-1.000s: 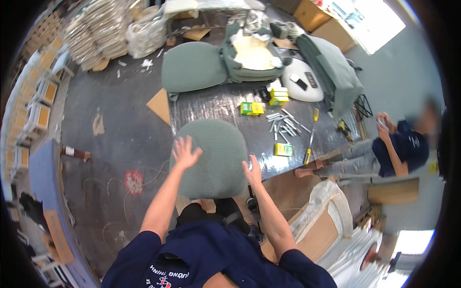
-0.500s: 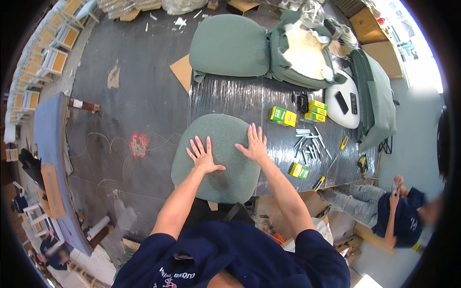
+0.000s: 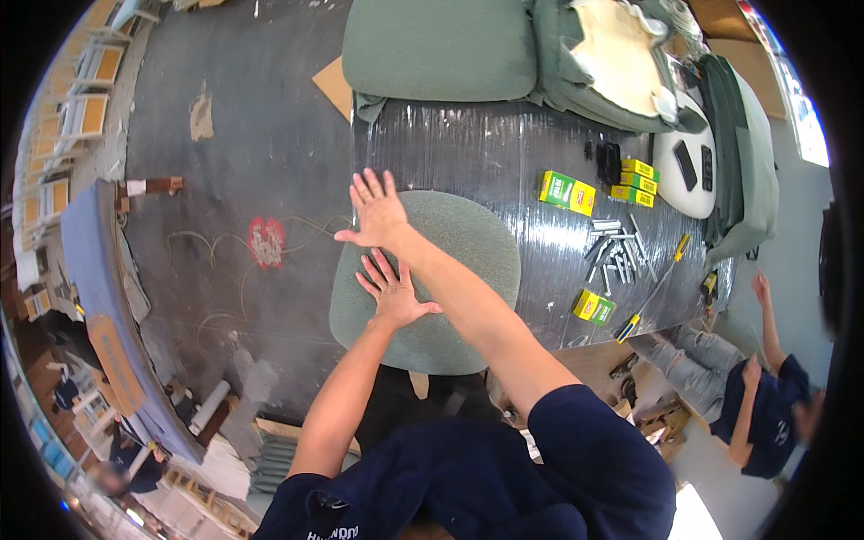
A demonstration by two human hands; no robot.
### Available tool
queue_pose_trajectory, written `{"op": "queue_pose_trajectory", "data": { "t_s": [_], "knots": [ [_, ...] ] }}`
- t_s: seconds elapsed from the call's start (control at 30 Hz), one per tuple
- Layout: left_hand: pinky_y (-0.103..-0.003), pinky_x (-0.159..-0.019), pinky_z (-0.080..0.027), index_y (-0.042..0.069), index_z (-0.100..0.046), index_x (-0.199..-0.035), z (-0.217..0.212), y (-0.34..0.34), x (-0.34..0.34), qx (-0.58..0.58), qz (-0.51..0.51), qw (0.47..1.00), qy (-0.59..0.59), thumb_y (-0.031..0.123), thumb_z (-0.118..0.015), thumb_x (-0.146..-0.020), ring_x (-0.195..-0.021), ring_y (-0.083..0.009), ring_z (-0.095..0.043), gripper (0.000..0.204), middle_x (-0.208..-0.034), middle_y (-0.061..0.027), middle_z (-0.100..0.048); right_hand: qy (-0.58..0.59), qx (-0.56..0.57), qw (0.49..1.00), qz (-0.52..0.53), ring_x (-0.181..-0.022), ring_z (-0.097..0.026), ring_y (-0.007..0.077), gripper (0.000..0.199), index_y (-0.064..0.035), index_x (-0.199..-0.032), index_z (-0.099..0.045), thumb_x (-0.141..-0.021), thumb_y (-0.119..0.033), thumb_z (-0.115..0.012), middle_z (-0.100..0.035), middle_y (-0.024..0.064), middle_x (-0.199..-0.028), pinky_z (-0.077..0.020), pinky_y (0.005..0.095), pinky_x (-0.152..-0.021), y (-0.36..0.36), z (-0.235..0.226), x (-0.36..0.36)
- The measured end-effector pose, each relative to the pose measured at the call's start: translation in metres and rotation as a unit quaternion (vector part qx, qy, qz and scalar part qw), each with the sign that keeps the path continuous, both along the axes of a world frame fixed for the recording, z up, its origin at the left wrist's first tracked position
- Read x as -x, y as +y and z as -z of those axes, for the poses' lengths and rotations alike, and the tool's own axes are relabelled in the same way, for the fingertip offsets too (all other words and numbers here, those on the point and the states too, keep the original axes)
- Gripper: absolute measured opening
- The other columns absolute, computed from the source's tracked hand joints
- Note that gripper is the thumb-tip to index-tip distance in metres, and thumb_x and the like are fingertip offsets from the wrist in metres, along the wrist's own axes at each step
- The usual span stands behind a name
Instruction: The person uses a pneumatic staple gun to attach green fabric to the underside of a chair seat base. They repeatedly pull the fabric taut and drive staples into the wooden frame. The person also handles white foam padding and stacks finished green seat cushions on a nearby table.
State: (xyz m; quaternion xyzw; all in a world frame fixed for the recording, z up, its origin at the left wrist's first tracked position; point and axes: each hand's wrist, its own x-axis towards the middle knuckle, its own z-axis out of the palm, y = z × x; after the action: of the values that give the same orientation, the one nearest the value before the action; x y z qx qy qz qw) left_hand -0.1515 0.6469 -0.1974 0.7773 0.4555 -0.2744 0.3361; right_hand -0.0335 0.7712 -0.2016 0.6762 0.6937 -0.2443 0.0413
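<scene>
A round green upholstered seat cushion [image 3: 450, 270] lies on the near end of a worktable wrapped in shiny plastic film [image 3: 486, 153]. My left hand [image 3: 393, 288] presses flat on the cushion's left part, fingers spread. My right hand [image 3: 376, 209] reaches across above it to the cushion's far left edge, palm down and fingers apart. Neither hand holds anything.
Yellow-green small boxes [image 3: 567, 192], a heap of metal staple strips [image 3: 612, 252] and a screwdriver [image 3: 650, 292] lie on the table's right. Green upholstered chair parts [image 3: 441, 45] and a white shell [image 3: 688, 162] sit at the far end. A seated person [image 3: 756, 396] is at right.
My right hand has swept from the cushion's far middle over to its far left edge, crossing above my left hand, which stays flat on the cushion. The view has shifted.
</scene>
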Motion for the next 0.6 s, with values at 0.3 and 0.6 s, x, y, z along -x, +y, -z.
{"op": "queue_pose_trajectory", "data": {
  "t_s": [0.3,0.6],
  "knots": [
    [-0.075,-0.125,0.003,0.018,-0.032,-0.170,-0.002,0.016,-0.012,-0.172,-0.111,0.964,-0.170,0.051,-0.058,-0.106,-0.165,-0.0485,0.002,0.077,-0.178,-0.0259,-0.005,-0.004,-0.188,0.959,0.213,-0.162,-0.030,0.0402,0.060,-0.0023,-0.153,-0.058,-0.109,-0.044,-0.054,-0.043,0.0161,-0.170,-0.0222,0.0568,-0.132,-0.106,0.009,-0.077],
    [-0.061,-0.132,-0.013,0.026,-0.059,-0.157,0.022,0.071,-0.122,-0.268,0.107,0.926,-0.243,0.036,-0.045,-0.111,-0.158,-0.0340,-0.036,0.048,-0.166,-0.0075,-0.051,-0.003,-0.127,0.924,0.360,-0.164,-0.022,0.0423,0.058,-0.0038,-0.158,-0.053,-0.106,-0.030,-0.055,-0.036,0.0099,-0.175,-0.0200,0.0662,-0.129,-0.166,0.009,-0.098]
  ]
}}
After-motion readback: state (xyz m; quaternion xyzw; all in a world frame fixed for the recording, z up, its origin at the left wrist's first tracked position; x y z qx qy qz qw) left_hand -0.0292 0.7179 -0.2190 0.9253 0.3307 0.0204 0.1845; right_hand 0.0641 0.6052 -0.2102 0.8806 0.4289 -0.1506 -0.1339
